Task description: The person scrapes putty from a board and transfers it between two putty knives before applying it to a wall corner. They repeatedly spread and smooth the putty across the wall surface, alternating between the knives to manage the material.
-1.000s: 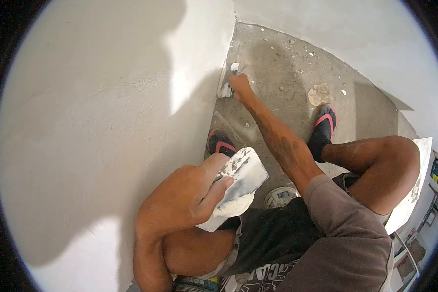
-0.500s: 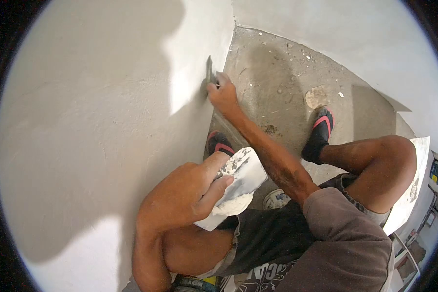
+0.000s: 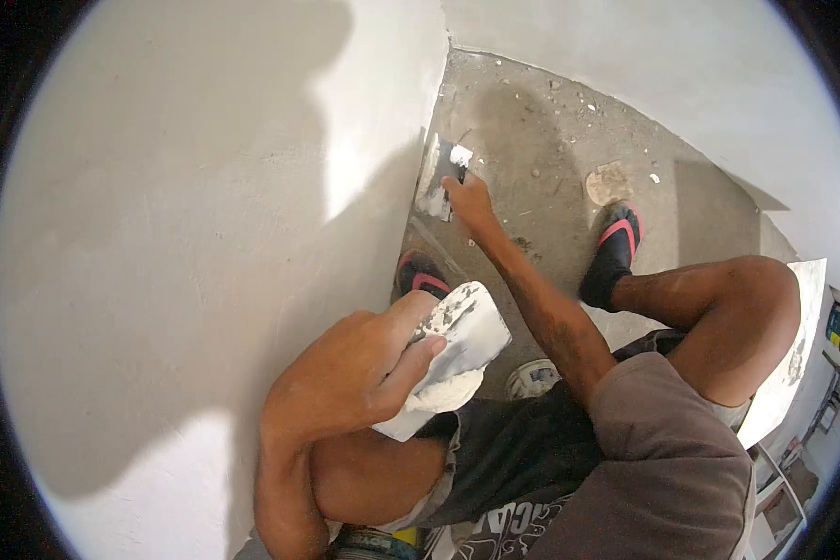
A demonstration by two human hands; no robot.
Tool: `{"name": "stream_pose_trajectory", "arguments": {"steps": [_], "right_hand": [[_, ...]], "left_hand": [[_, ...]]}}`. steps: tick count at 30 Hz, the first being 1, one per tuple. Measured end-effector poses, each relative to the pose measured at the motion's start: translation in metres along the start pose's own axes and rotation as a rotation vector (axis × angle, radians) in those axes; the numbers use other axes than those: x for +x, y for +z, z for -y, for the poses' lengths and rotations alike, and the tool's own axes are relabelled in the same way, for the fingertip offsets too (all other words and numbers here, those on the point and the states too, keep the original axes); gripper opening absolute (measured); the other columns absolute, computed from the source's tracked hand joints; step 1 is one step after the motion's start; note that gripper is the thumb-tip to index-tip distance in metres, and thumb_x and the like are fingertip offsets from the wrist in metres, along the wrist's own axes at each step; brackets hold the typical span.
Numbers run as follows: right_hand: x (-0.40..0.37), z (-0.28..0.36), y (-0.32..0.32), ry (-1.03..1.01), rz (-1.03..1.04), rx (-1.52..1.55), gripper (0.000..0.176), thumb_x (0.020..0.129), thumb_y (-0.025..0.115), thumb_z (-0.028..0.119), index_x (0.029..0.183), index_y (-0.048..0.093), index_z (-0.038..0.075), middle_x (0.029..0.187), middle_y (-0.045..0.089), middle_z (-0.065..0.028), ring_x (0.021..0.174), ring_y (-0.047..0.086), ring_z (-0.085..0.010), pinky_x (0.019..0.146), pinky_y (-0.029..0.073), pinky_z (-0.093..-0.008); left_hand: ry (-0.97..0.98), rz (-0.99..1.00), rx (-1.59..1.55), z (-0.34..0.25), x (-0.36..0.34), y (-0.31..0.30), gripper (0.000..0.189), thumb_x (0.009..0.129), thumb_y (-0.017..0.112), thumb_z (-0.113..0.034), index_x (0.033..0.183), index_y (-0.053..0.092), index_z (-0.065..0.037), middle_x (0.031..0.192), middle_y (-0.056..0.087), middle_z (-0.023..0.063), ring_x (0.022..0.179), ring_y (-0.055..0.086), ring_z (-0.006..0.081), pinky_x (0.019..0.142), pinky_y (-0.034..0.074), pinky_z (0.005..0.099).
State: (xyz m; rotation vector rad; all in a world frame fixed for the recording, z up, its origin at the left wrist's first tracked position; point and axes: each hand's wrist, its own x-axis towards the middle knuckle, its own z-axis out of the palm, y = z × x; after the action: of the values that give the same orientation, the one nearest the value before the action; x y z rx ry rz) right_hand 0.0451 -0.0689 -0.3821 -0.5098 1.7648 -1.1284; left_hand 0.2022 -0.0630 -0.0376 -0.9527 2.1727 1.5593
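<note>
White plastered wall meets a bare concrete floor strewn with debris. The person crouches, feet in black-and-pink sandals. The left hand, fingers closed around a wide trowel loaded with white plaster, is held above the knee. The right hand is clamped on the handle of a putty knife, whose smeared blade lies against the wall's lower edge, near the floor.

The concrete floor carries plaster crumbs, a round patch, sandalled feet and a small tub.
</note>
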Motion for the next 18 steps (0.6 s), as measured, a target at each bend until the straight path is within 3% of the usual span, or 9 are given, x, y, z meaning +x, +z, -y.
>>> {"name": "stream_pose_trajectory", "arguments": {"steps": [3, 6, 12, 15, 18], "right_hand": [[0.022, -0.031, 0.019, -0.04, -0.049, -0.012, 0.027, 0.084, 0.057, 0.018, 0.091, 0.062, -0.008, 0.073, 0.06, -0.0058, 0.064, 0.054, -0.0161, 0.06, 0.044, -0.0339], [0.03, -0.035, 0.029, 0.029, 0.056, 0.025, 0.028, 0.085, 0.055, 0.017, 0.093, 0.063, -0.008, 0.075, 0.061, -0.0077, 0.065, 0.054, -0.0165, 0.06, 0.045, -0.0341], [0.03, -0.008, 0.045, -0.016, 0.049, 0.078, 0.027, 0.084, 0.053, 0.017, 0.094, 0.062, -0.007, 0.071, 0.061, -0.0104, 0.065, 0.057, -0.0211, 0.065, 0.047, -0.0382], [0.007, 0.035, 0.038, -0.118, 0.082, -0.048, 0.038, 0.084, 0.055, 0.022, 0.108, 0.062, -0.006, 0.09, 0.065, -0.0244, 0.087, 0.064, -0.0373, 0.082, 0.049, -0.0433], [-0.017, 0.055, 0.043, -0.351, -0.006, -0.14, 0.034, 0.086, 0.054, 0.019, 0.109, 0.061, -0.006, 0.09, 0.06, -0.0255, 0.091, 0.062, -0.038, 0.083, 0.048, -0.0444]], "left_hand": [[-0.024, 0.013, -0.014, 0.001, 0.0, 0.0, 0.021, 0.096, 0.053, -0.02, 0.098, 0.05, 0.001, 0.071, 0.058, 0.0272, 0.067, 0.056, 0.0471, 0.061, 0.04, 0.0512], [-0.02, 0.007, -0.016, 0.0, 0.001, 0.001, 0.021, 0.096, 0.053, -0.02, 0.099, 0.051, 0.001, 0.07, 0.058, 0.0265, 0.065, 0.057, 0.0463, 0.06, 0.041, 0.0502], [-0.018, 0.008, -0.028, 0.001, 0.0, 0.001, 0.023, 0.096, 0.053, -0.021, 0.103, 0.053, 0.001, 0.07, 0.059, 0.026, 0.064, 0.058, 0.0448, 0.061, 0.042, 0.0491], [-0.008, 0.007, -0.028, 0.002, 0.0, 0.001, 0.024, 0.096, 0.052, -0.021, 0.103, 0.053, 0.002, 0.071, 0.059, 0.0265, 0.065, 0.058, 0.0451, 0.061, 0.042, 0.0494], [0.002, 0.004, -0.023, 0.003, 0.001, 0.002, 0.024, 0.096, 0.053, -0.021, 0.102, 0.052, 0.002, 0.071, 0.059, 0.0271, 0.066, 0.058, 0.0462, 0.061, 0.042, 0.0502]]}}
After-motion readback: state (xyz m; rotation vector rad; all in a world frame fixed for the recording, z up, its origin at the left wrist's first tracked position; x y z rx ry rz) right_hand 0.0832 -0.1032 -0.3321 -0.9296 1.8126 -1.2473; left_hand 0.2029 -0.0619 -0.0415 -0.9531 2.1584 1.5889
